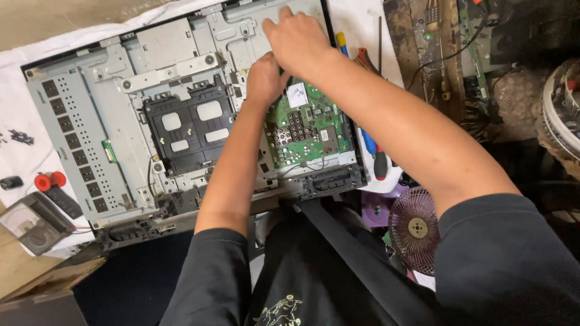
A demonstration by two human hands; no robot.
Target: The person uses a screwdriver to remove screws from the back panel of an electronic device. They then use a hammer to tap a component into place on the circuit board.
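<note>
green circuit board (pixel 308 130) partly hidden under left hand (pixel 266 78).

From my seat I see a small purple fan (pixel 415 228) near right, on the floor. Screwdrivers (pixel 371 148) with blue and red handles lie on the white cloth (pixel 15 108) just right of the work. Far left, a meter (pixel 33 220) sits beside a red spool (pixel 49 179) and some loose black screws (pixel 21 137). Far right, circuit boards (pixel 444 42) clutter a dark bench.

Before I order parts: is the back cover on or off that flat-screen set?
Off: the set lies face down, its metal chassis and green circuit board exposed.
</note>
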